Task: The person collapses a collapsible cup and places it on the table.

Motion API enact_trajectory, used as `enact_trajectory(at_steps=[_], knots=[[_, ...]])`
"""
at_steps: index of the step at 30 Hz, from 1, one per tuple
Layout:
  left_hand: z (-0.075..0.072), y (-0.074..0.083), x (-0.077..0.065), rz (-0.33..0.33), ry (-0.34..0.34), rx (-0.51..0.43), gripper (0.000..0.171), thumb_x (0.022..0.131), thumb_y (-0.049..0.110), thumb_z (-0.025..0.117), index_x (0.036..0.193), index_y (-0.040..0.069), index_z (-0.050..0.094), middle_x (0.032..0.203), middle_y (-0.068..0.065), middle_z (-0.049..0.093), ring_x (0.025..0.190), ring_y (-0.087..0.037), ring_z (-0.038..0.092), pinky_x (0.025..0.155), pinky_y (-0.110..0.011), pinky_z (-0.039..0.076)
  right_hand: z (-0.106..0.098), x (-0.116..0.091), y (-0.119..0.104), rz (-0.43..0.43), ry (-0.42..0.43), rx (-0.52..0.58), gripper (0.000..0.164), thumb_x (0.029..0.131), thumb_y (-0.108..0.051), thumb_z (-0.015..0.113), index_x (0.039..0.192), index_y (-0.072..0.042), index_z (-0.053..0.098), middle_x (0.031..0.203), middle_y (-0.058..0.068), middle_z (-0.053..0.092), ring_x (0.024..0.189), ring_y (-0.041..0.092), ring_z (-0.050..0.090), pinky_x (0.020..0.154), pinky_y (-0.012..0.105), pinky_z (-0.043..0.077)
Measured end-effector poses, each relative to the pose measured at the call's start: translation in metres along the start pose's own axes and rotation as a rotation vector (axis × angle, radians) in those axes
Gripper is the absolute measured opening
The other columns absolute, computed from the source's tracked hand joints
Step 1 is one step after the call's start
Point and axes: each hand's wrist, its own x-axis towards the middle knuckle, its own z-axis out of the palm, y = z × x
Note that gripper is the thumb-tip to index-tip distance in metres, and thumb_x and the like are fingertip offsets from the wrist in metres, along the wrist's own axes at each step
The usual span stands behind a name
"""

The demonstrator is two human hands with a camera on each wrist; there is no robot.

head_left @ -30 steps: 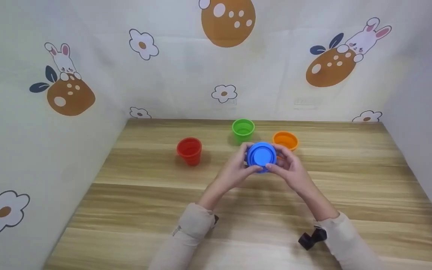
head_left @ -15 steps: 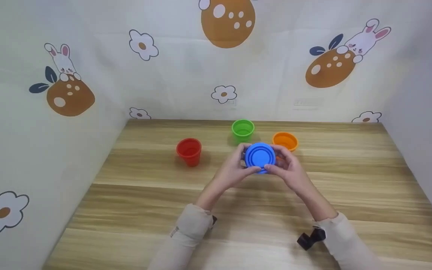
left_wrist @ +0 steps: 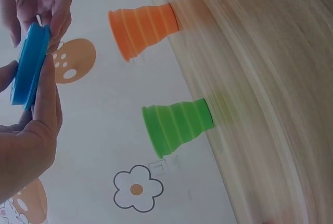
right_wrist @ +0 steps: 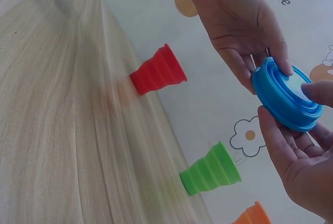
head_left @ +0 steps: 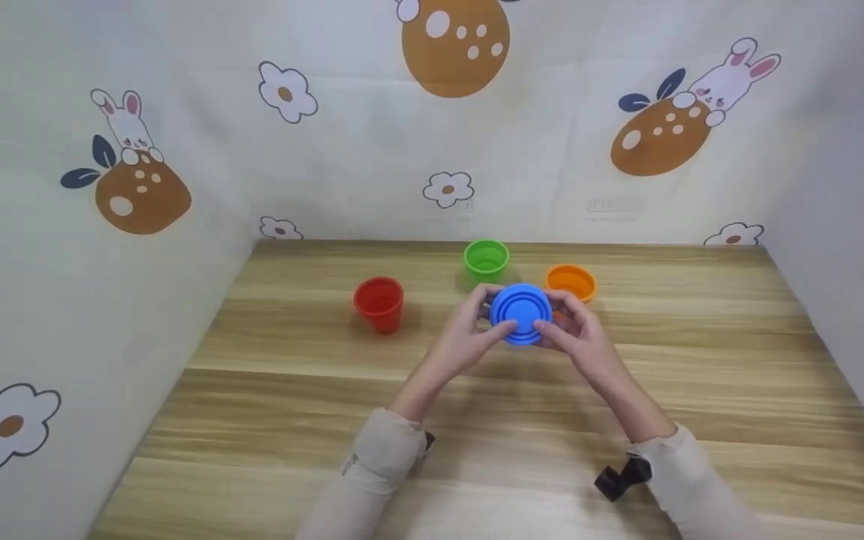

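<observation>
A blue collapsible cup [head_left: 522,300], folded flat into a ringed disc, is held up over the table between both hands. My left hand [head_left: 466,334] grips its left side, thumb on the ringed face and fingers behind. On the other side my right hand [head_left: 580,337] holds it the same way, with its thumb on the lower part of the face. In the right wrist view the flattened cup [right_wrist: 283,102] shows its stacked rings edge-on, both thumbs on its face. Behind the hands, an orange collapsible cup [head_left: 571,281] stands expanded, partly hidden by my right hand.
A green expanded cup [head_left: 486,259] stands at the back middle, and a red one [head_left: 379,300] to the left. The wooden table [head_left: 274,427] ends at a printed cloth wall [head_left: 357,150] behind and at both sides. Dark wrist cameras [head_left: 623,476] sit at the sleeves.
Both thumbs have shifted from the lower rim of the blue cup up onto its face. The cup has tilted slightly, showing its rings more squarely. The other cups stay put.
</observation>
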Motion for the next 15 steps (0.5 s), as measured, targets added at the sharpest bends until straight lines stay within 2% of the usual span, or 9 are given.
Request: enact_trajectory(at_steps=[9,15], knots=[[-0.0017,-0.0007,-0.0012,0.104,0.025,-0.010,0.034,0.097,0.011,0.063,0.127,0.000,0.055,0.121,-0.018,0.062,0.105,-0.029,0.064,0.095,-0.036,0.057,-0.0025,-0.0005,0.0015,-0.013,0.023,0.015,0.037,0.097,-0.002,0.059,0.133,0.003,0.049,0.115,-0.002,0.066,0.107,0.013,0.067,0.085,0.031,0.061],[-0.0016,-0.0009,-0.0003,0.095,0.050,-0.023,0.031,0.095,0.011,0.066,0.124,0.002,0.058,0.121,-0.016,0.064,0.104,-0.027,0.065,0.092,-0.034,0.059,-0.0050,-0.0009,0.0014,-0.002,0.033,0.019,0.034,0.098,-0.004,0.058,0.131,0.003,0.051,0.115,-0.003,0.067,0.108,0.012,0.067,0.089,0.031,0.060]])
